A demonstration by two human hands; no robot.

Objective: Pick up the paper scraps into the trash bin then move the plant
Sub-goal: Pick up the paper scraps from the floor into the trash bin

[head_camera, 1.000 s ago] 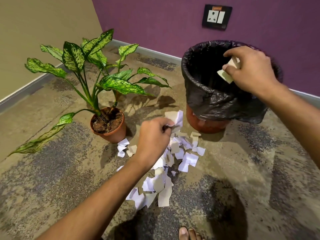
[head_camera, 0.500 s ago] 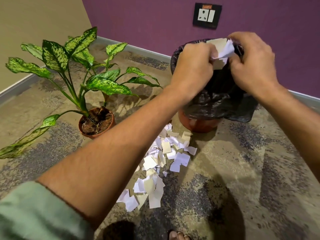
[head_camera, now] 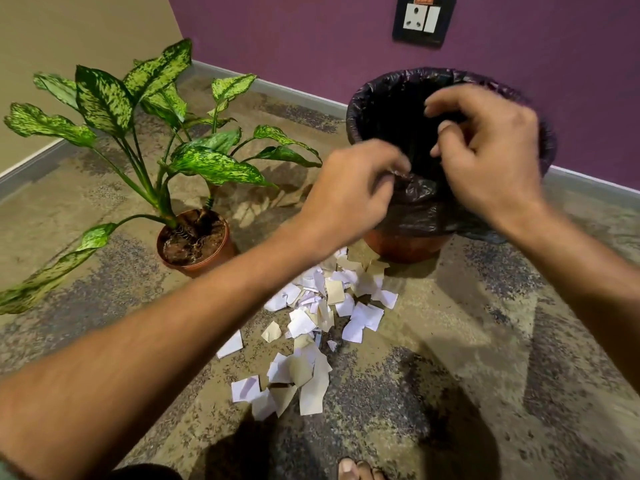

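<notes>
Both hands over the bin [head_camera: 377, 109] mouth, fingers loosely curled, nothing held: left hand [head_camera: 349, 195] at near rim, right hand [head_camera: 491, 154] above the opening. Bin: glossy crinkled black liner. Scraps [head_camera: 325, 317], flat torn white and tan, strewn on mottled floor [head_camera: 485, 341] before it. Plant [head_camera: 166, 147], terracotta pot, left; bare floor right.

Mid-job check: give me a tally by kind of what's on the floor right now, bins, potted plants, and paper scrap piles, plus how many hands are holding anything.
Trash bins: 1
Potted plants: 1
Paper scrap piles: 1 (loose scraps overlap, too many to count singly)
Hands holding something: 0; left hand and right hand both show nothing in their grip
Total floor items: 3
</notes>
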